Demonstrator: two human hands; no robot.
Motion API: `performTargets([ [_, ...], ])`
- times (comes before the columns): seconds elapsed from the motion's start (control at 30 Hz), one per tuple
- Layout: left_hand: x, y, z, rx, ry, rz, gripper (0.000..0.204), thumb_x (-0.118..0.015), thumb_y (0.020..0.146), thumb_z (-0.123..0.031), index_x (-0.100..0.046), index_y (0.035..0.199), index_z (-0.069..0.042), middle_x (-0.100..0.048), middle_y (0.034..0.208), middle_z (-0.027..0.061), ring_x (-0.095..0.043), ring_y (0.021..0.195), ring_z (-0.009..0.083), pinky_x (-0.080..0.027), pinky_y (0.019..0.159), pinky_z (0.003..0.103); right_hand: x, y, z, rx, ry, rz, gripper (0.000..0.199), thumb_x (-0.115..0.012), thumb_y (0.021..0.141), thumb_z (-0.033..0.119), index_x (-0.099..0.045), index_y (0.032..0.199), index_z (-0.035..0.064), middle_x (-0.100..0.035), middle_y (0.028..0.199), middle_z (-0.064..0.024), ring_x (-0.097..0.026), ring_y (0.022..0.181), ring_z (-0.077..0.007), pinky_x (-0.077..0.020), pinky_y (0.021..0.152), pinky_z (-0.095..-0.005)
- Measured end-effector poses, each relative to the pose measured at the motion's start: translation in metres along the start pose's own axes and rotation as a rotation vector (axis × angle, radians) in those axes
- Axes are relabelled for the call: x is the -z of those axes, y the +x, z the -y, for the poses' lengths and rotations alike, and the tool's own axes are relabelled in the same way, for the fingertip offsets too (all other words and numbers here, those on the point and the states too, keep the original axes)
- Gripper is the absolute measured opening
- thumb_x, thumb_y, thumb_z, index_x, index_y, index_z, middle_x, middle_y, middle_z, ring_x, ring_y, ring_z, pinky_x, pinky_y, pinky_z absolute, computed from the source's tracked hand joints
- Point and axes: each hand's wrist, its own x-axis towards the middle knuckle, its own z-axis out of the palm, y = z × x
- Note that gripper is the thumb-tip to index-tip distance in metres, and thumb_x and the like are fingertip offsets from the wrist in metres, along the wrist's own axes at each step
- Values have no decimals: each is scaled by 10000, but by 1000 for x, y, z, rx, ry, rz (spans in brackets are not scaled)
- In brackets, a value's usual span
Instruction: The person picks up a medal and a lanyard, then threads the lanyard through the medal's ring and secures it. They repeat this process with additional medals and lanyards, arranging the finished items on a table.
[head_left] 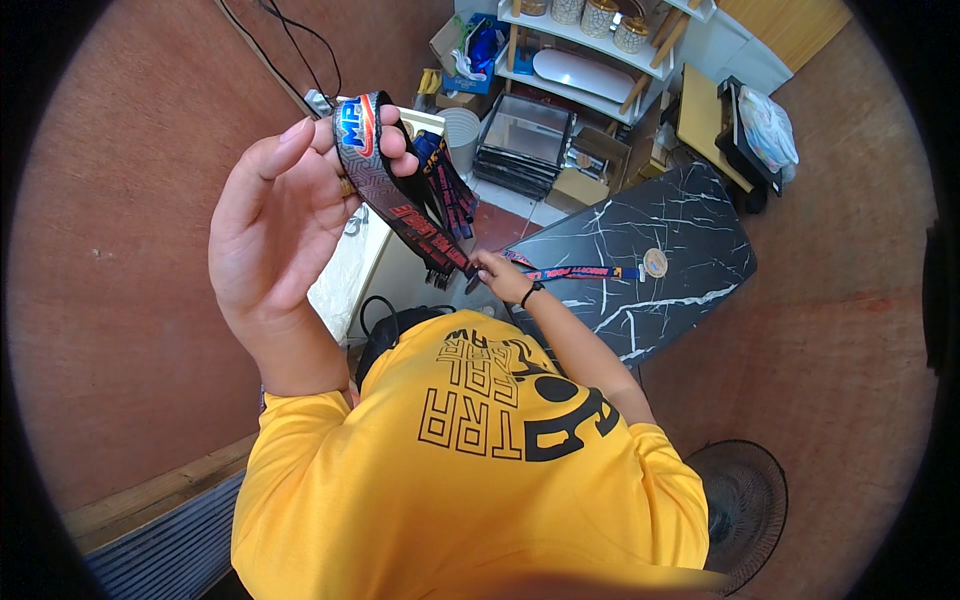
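Note:
My left hand [285,205] is raised at the left, fingers curled through the loop of a grey and black printed lanyard [375,178]. The band stretches down to the right. Its lower end sits pinched in my right hand [498,275], which wears a dark band at the wrist. Behind the held lanyard hangs a bunch of dark blue lanyards [455,190] with pink and orange print. Another blue and pink lanyard [575,272] lies across the black marbled table [680,220], its end beside a round tan disc [655,262].
A white-covered surface [345,275] stands at the left. Stacked black trays [522,145], a grey bin [460,130] and a cardboard box [578,188] fill the far side, below a white shelf [590,95]. A floor fan [740,510] stands at the lower right.

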Motion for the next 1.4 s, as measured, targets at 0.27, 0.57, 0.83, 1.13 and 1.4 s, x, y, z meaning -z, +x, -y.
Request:
performTargets([
  [0.27, -4, -4, -2, 2, -6, 15, 554, -372, 984, -322, -434, 1307, 124, -612, 1153, 206, -590, 1090, 297, -399, 1012, 398, 7, 1, 25, 38, 22, -16, 818, -731, 720, 104, -339, 1438, 113, -449, 1378, -225, -425, 1289, -386, -360, 1064, -421],
  [0.57, -15, -5, -1, 56, -48, 47, 640, -407, 965, -359, -333, 1351, 147, -545, 1241, 228, -523, 1179, 314, -376, 1038, 402, -26, 18, 65, 106, 63, -169, 1012, -863, 620, 373, -332, 1424, 62, -462, 1355, -216, -437, 1258, -380, -355, 1055, -408],
  [0.83, -21, -3, -3, 102, -59, 64, 755, -451, 949, -389, -175, 1437, 118, -437, 1373, 248, -452, 1271, 316, -289, 1120, 393, -48, 27, 43, -28, 112, -289, 537, -844, 645, 356, -572, 986, 42, -600, 834, -149, -585, 818, -332, -454, 705, -420],
  [1.13, -13, -1, 3, 125, -63, 19, 741, -454, 945, -376, -176, 1439, 101, -402, 1412, 235, -446, 1282, 312, -270, 1129, 389, -10, -15, 22, 232, 90, -268, 849, -777, 745, 326, -326, 1416, 66, -438, 1359, -167, -439, 1262, -324, -356, 1032, -427],
  [1.4, 1, -7, -4, 157, 25, 102, 792, -468, 936, -424, -161, 1450, 95, -406, 1407, 229, -454, 1271, 300, -276, 1125, 381, 27, -41, -32, -159, -362, -596, 199, -631, 820, 171, -646, 963, 32, -628, 959, -143, -578, 942, -303, -442, 857, -411],
])
